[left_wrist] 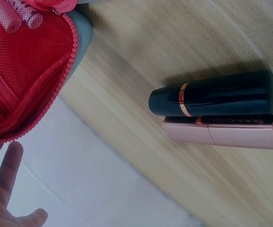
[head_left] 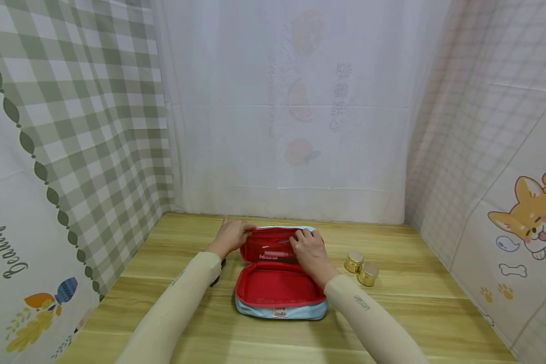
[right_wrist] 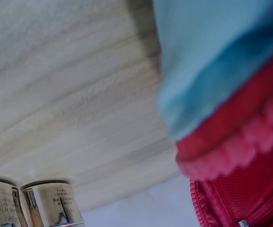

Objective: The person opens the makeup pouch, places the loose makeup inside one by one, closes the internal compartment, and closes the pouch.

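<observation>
Head view: the left hand (head_left: pixel 230 236) pinches the open, red-lined zip pouch (head_left: pixel 279 287) by its rim (left_wrist: pixel 74 56); whether the right hand (head_left: pixel 310 250), at its mesh pocket (head_left: pixel 254 249), grips, I can't tell.

The wood-grained counter (head_left: pixel 409 313) carries an unzipped pouch (head_left: pixel 279 288), light blue outside and red within. Right of it, one gold container (head_left: pixel 354 261) stands close beside another gold container (head_left: pixel 368 274). A dark tube (left_wrist: pixel 228 94) with a gold band and a pink tube (left_wrist: pixel 242 135) lie lengthwise against each other on the surface.
</observation>
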The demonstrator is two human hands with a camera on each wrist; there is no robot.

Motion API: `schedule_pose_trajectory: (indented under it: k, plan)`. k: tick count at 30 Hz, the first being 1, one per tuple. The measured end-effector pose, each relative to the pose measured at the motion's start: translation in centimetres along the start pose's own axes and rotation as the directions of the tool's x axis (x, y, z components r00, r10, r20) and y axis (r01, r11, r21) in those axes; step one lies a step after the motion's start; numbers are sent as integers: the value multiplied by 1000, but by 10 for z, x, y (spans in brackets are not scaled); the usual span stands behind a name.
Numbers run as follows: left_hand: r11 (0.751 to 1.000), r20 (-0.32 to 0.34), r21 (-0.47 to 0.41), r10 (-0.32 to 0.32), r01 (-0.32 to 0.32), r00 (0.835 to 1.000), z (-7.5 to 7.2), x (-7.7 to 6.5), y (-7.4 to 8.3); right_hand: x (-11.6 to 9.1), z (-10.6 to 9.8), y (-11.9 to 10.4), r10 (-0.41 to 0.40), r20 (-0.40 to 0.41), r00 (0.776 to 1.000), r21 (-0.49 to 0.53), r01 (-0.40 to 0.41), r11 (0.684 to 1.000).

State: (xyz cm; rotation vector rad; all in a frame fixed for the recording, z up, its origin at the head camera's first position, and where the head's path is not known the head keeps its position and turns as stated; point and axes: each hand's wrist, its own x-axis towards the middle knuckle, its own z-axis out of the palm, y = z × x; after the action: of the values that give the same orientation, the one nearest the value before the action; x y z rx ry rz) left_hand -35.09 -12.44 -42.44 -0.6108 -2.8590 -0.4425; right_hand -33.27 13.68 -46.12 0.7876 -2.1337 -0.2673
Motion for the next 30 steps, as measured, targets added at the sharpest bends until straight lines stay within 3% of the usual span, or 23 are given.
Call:
schedule_pose_trajectory:
  k: [11,17,24,30]
  plan:
    - [1000,7,13,-5,5,1000,-1,0,1,0,2,-10,-2,34,999,32,1,999]
    - [1000,2,11,-5,5,1000,0,1,1,2,-2,-14,29,151,988,37,-35,999]
    - [1000,-5,18,-8,9,1000,0,2,0,6,-9,-14,47,305,951,33,-60,998]
    - [999,-25,39,-16,17,1000,1,1,3,8,-10,-14,77,278,957,31,-89,996]
